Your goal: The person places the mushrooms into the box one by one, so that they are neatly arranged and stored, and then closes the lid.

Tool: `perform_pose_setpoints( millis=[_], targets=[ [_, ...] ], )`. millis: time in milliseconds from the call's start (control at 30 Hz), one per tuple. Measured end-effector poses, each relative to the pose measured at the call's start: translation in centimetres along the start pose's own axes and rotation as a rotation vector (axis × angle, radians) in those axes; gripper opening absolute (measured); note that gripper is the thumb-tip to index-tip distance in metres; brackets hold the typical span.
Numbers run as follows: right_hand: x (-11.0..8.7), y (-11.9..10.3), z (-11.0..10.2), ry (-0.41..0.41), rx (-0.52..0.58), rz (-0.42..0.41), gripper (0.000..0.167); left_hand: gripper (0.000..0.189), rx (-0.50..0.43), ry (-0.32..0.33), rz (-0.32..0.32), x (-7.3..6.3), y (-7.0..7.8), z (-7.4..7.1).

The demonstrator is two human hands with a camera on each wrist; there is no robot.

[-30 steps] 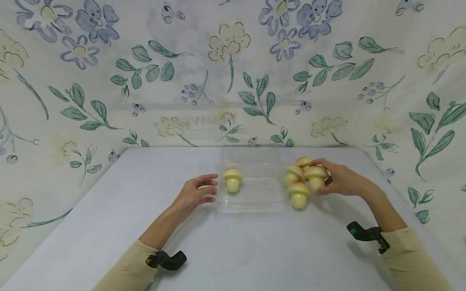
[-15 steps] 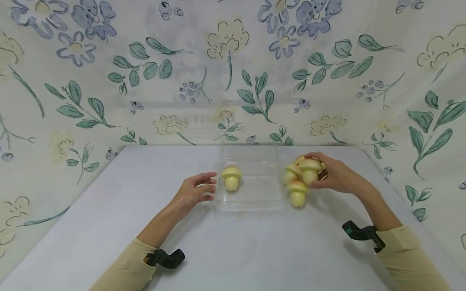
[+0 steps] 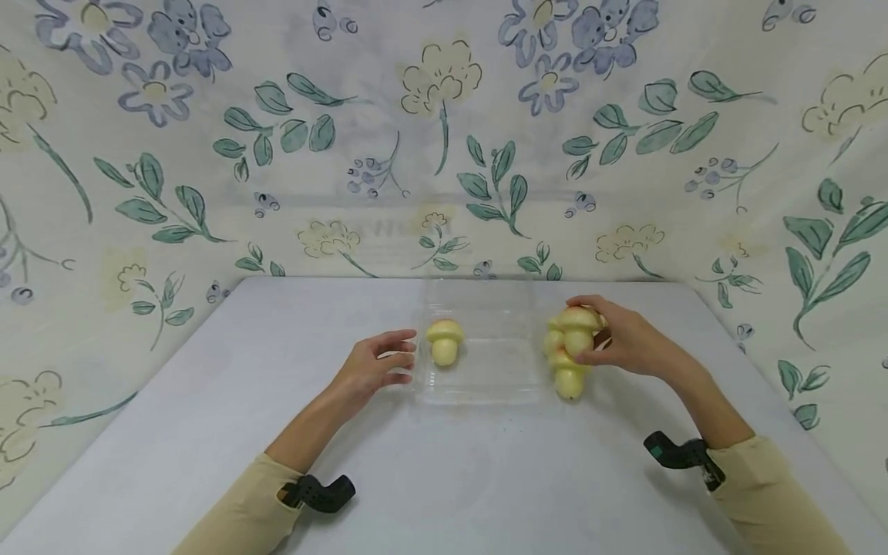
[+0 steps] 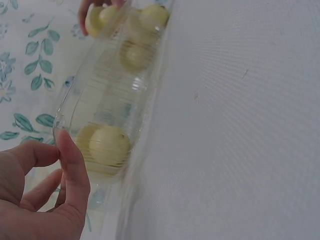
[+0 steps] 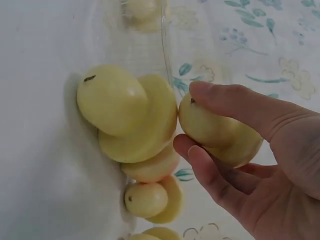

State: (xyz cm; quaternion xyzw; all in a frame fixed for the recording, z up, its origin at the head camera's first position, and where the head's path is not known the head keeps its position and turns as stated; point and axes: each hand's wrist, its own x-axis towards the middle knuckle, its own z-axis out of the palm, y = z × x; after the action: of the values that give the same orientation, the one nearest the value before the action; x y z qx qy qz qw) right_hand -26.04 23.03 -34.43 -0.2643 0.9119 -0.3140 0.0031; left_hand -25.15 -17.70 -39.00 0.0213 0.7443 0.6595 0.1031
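My right hand (image 3: pixel 634 339) holds a pale yellow toy mushroom (image 3: pixel 579 330) with a reddish-tinged cap, thumb on one side and fingers on the other. In the right wrist view this mushroom (image 5: pixel 205 122) is off the table, close beside another large-looking mushroom (image 5: pixel 112 102). A clear plastic container (image 3: pixel 496 366) lies in the middle, with one mushroom (image 3: pixel 445 343) at its left end. My left hand (image 3: pixel 371 370) is at the container's left edge. The left wrist view shows its thumb and fingers pinching the clear rim (image 4: pixel 59 117).
Several more mushrooms (image 3: pixel 570 381) are grouped right of the container, partly hidden by the held one. The white table (image 3: pixel 444 478) ends at a floral cloth backdrop (image 3: pixel 388 177). Each forearm wears a black wrist camera (image 3: pixel 326 493).
My right hand has carried its mushroom left, over the group and towards the container. The left hand stays at the container's left edge.
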Motion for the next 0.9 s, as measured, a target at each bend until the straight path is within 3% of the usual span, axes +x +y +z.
perform_pose_setpoints(
  millis=[567,900],
  targets=[
    [3.6,-3.3,0.9,-0.034,0.032,-0.059,0.078,0.051,0.001,-0.002,0.005,0.0,0.0,0.0],
    [5.4,-4.6,1.9,-0.076,0.045,0.023,0.078,0.051,0.011,-0.008,0.007,-0.1,0.1,0.0]
  ],
)
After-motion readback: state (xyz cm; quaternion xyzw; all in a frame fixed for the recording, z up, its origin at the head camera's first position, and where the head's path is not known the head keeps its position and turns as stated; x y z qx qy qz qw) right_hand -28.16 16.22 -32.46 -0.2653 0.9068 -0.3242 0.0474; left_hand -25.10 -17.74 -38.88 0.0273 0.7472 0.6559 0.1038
